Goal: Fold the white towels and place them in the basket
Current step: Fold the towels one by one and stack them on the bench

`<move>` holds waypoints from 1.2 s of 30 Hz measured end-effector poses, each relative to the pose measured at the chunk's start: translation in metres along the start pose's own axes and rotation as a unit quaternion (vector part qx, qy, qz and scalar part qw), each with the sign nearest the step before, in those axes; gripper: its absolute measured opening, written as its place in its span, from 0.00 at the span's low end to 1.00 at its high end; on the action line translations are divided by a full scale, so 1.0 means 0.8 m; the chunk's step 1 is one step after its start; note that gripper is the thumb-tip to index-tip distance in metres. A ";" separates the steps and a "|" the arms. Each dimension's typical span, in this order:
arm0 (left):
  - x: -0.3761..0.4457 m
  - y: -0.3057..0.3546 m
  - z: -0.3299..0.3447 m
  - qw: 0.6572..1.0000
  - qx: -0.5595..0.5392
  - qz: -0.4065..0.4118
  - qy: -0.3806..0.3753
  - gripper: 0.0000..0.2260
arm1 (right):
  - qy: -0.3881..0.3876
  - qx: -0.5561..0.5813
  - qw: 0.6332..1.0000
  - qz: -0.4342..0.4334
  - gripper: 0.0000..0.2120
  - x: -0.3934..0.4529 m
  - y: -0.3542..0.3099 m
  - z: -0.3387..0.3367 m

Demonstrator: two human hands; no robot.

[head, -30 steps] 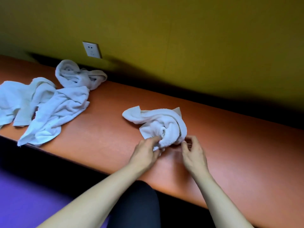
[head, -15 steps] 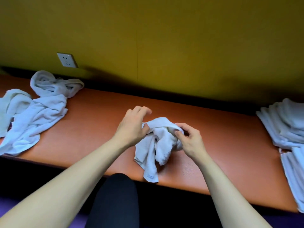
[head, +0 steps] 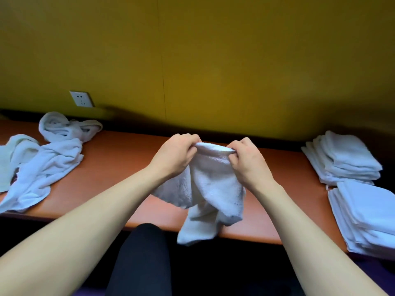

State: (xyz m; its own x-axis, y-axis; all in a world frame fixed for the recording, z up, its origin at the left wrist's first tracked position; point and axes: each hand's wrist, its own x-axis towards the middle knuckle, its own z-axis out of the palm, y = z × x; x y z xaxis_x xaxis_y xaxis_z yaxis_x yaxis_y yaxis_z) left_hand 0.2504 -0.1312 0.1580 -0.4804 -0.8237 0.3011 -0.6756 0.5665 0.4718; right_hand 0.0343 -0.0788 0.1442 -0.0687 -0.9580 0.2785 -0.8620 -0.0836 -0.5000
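Left hand: the left hand (head: 174,155) was curled over the top edge of the white towel (head: 210,189), fingers bunched around the cloth at its left end.
Right hand: the right hand (head: 248,160) gripped the same edge at its right end, thumb and fingers pinching the folded rim – the two hands near each other, a short span of towel between them.
Towel in hand: it was held up above the orange counter (head: 119,159), hanging in loose folds, its lowest corner drooping past the counter's front edge.
Unfolded towels: a rumpled heap (head: 44,159) lay on the counter to the left, well apart from the hands.
Folded towels: two stacks sat at the right end – the far stack (head: 344,159) near the wall, the near stack (head: 367,214) just beside it toward the front edge.
Wall: the yellow wall (head: 213,60) rose behind the counter, with a white socket (head: 81,99) above the heap.
Basket: none could be made out.
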 end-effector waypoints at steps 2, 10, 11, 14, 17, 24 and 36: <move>-0.001 0.014 -0.020 1.000 -0.006 0.010 0.029 0.11 | 0.020 -0.072 0.997 -0.010 0.08 -0.003 -0.001 -0.013; -0.016 0.063 -0.069 0.997 0.011 0.054 0.051 0.07 | 0.053 -0.196 0.979 0.034 0.07 -0.029 -0.014 -0.049; -0.019 0.069 -0.073 0.996 0.018 0.069 0.056 0.07 | 0.048 -0.202 0.977 0.044 0.07 -0.031 -0.019 -0.052; -0.026 0.081 -0.095 0.988 0.033 0.108 0.103 0.08 | 0.054 -0.209 0.974 0.074 0.09 -0.039 -0.022 -0.059; -0.033 0.083 -0.130 0.981 0.059 0.122 0.136 0.07 | 0.116 -0.172 0.971 0.118 0.08 -0.053 -0.006 -0.063; -0.056 0.062 -0.173 0.975 0.085 0.076 0.189 0.07 | 0.111 -0.189 0.955 0.199 0.11 -0.091 0.029 -0.078; -0.134 -0.018 -0.182 0.969 0.136 -0.015 0.204 0.11 | 0.142 -0.088 0.921 0.352 0.12 -0.158 0.064 -0.131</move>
State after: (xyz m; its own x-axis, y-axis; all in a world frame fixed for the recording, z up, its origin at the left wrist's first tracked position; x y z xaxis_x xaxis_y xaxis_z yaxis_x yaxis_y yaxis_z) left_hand 0.3931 -0.0542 0.2392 -0.2355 -0.7491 0.6192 -0.8347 0.4822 0.2659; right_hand -0.0538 0.0671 0.1695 -0.7479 -0.6462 0.1518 -0.6206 0.5997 -0.5052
